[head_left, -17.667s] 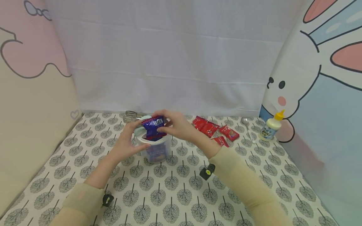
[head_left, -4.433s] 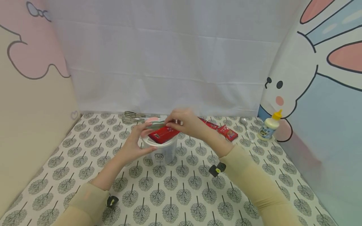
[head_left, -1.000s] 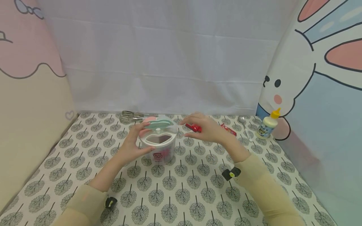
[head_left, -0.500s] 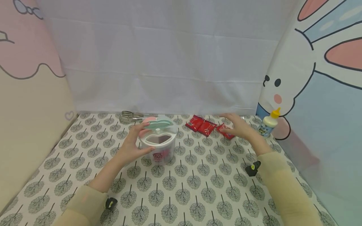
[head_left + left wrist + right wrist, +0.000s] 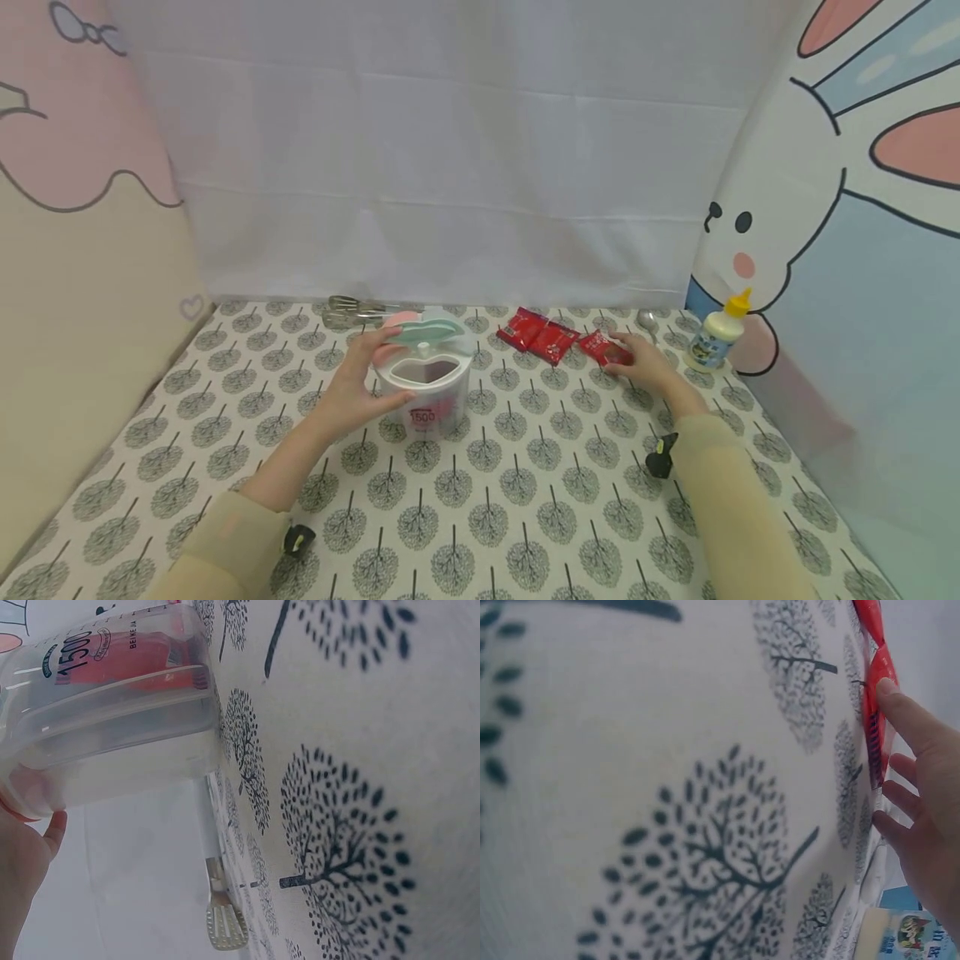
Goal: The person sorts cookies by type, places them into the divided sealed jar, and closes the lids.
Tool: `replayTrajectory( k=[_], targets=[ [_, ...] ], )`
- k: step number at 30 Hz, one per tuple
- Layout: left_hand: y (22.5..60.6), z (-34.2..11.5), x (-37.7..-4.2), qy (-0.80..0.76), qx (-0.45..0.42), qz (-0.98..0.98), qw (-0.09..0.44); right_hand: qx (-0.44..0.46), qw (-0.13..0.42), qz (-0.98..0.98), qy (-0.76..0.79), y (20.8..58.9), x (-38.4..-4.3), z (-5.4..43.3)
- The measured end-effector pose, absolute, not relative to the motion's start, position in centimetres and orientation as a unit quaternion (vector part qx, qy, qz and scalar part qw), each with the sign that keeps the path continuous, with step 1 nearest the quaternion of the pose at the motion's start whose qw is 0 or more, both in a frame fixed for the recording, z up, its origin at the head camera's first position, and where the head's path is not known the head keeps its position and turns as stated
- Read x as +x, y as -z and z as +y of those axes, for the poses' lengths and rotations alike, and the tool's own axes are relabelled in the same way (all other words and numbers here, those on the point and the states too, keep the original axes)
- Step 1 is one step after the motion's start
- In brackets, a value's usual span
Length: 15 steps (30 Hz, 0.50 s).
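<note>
- Packet [image 5: 597,347], red: flat on the worktop [image 5: 525,467], about 3 o'clock from the tub [image 5: 422,417].
- Right hand [image 5: 645,363]: pinching the packet at its 3 o'clock end, thumb on the wrapper, other fingers curled by the edge. Not visibly lifted.
- Left hand [image 5: 352,387]: gripping the tub at its 9 o'clock side, thumb at the front, fingers near the raised mint flap [image 5: 429,332]. Tub upright on the worktop.
- Packet handling, judged: light, one hand enough. Wrapper thin, crinkly, shiny, so a bit slippery. Contents hidden; maybe brittle, so squeeze gently.
- Best hold: across the width near one end, thumb against fingers; a flat crimped edge also works, though it may fold.
- Tub handling, judged: stiff clear plastic, fairly light, could slide or tip if knocked. Hold round the upper wall, clear of the flap. Red packaging [image 5: 120,656] inside shows through the wall.
- Two more packets [image 5: 553,342], red: overlapping or touching, cannot tell; between 9 and 10 o'clock from the pinched one, likely same feel.
- Spoon [image 5: 647,318]: 2 o'clock from the packet. Bottle [image 5: 712,343]: 3 o'clock, upright, beyond the right hand.
</note>
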<state>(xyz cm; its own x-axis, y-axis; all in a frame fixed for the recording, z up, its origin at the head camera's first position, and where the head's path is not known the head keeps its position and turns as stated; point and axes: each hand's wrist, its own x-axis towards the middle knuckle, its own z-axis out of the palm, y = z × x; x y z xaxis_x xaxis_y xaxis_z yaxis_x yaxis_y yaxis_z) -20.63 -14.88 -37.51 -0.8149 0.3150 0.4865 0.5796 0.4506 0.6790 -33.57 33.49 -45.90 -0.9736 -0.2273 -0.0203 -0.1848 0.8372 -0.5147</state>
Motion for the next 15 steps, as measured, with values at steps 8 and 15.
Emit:
replayTrajectory(
  k=[8, 15],
  targets=[
    [39.2, -15.3, -21.8, 0.453, -0.258, -0.841, 0.146, -0.084, 0.027, 0.958, 0.272, 46.2, -34.1, 33.4],
    [40.6, -15.9, -23.0, 0.451, -0.263, -0.84, 0.149, -0.091, 0.007, 0.957, 0.276, 45.2, -34.0, 32.8]
  ],
)
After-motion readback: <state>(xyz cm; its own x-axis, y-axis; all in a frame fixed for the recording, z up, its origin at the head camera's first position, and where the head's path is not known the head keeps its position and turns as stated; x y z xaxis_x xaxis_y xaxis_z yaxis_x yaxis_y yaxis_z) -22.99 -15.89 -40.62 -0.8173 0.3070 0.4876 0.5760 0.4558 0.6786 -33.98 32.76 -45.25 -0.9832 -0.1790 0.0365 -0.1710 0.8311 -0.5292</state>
